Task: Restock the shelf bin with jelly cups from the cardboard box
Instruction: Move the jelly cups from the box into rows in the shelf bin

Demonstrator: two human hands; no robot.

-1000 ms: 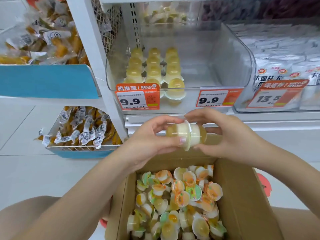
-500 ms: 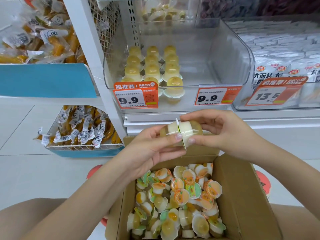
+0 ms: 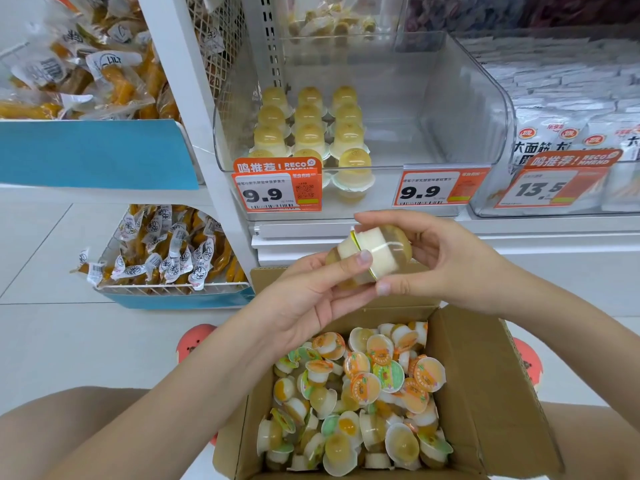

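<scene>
Two jelly cups (image 3: 375,255) are pressed lid to lid between my hands, above the far edge of the cardboard box (image 3: 485,393). My left hand (image 3: 311,299) holds the left cup from below, thumb across it. My right hand (image 3: 440,261) pinches the right cup between thumb and fingers. The box holds several loose jelly cups (image 3: 360,400) with orange and green lids. The clear shelf bin (image 3: 464,98) stands just beyond, with three rows of yellow jelly cups (image 3: 308,133) upside down in its left part; its right part is bare.
Orange price tags (image 3: 277,188) hang on the bin front. A second clear bin of white snack packs (image 3: 571,133) stands to the right. Blue-fronted bins of wrapped orange snacks (image 3: 166,251) sit on the left. Pink slippers (image 3: 195,341) show beside the box.
Both hands have kept hold of the paired cups and turned them slightly, the left hand sliding lower under its cup. The view has shifted a little.
</scene>
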